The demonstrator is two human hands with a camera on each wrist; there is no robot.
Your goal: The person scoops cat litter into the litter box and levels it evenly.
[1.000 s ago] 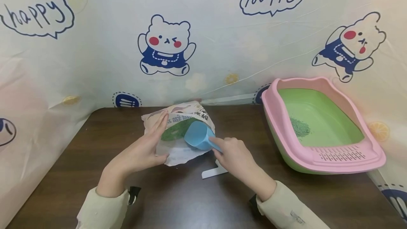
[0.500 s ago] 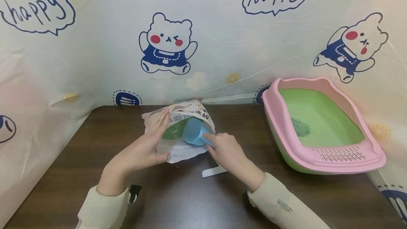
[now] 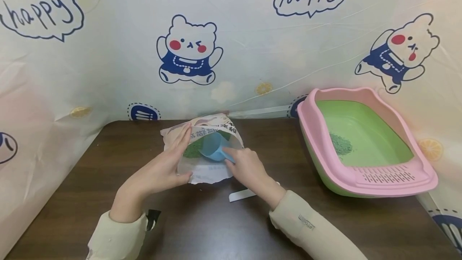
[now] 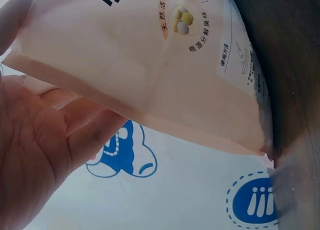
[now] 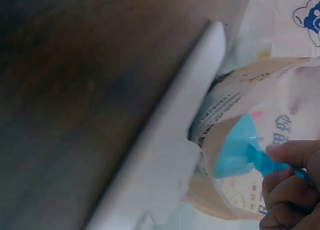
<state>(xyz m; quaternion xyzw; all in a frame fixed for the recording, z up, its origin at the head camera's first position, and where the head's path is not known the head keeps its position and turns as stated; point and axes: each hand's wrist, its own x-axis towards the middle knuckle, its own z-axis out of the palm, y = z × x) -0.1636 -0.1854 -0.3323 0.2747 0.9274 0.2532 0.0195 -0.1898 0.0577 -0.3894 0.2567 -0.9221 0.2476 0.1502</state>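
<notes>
A paper-like bag of green cat litter (image 3: 213,176) lies on the table with its mouth facing me, and green granules (image 3: 193,149) show inside. My left hand (image 3: 157,175) holds the bag's left side, fingers along the upper edge and thumb by the lower lip. In the left wrist view the bag's printed side (image 4: 140,80) spans the hand. My right hand (image 3: 250,167) grips the handle of a light blue scoop (image 3: 211,147), whose cup is inside the bag's mouth over the granules. The right wrist view shows fingers curled round the scoop handle (image 5: 267,162).
A pink-rimmed green litter box (image 3: 368,185) stands at the right, with a small heap of green litter (image 3: 340,145) in it. A long white flat piece (image 3: 241,195) lies on the dark table (image 3: 202,228), partly under my right forearm. A printed cloth (image 3: 252,51) hangs behind.
My right hand has moved left and inward, taking the scoop deeper into the bag's mouth. The left hand and the bag stay nearly in place.
</notes>
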